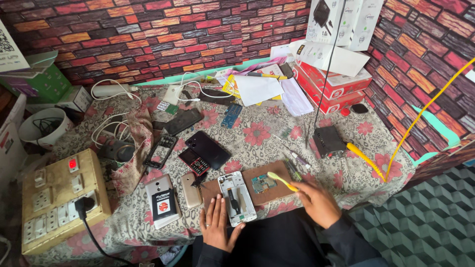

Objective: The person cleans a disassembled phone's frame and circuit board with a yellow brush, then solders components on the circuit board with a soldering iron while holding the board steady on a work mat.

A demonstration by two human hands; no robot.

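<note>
The person's left hand (pixel 216 223) lies flat and open, palm down, on the near edge of the flower-patterned tablecloth (pixel 257 133), its fingers spread and touching the left side of an opened white phone frame (pixel 237 198). That frame lies face up with its inner parts showing, resting partly on a brown work mat (pixel 269 185). The right hand (pixel 316 202) is closed around the handle of a yellow toothbrush (pixel 282 181), whose head points left and sits just beside a small circuit board (pixel 263 184) lying on the mat, right of the frame; whether the bristles touch the board cannot be told. Left of the frame lie a gold phone (pixel 190 189) and a silver phone back with a dark battery (pixel 161 200) on it. Farther off are a red-keyed handset (pixel 194 162), a black smartphone (pixel 208 148) and a dark keypad frame (pixel 161 151). At the near left sits a wooden switchboard (pixel 62 198) with a red lit switch and a black plug. To the right of the mat stand a small black box (pixel 329 141) and a yellow-handled tool (pixel 363 158) on a yellow cable. Red and white cartons (pixel 334 84) are stacked in the far right corner against the brick-patterned wall (pixel 148 34).
</note>
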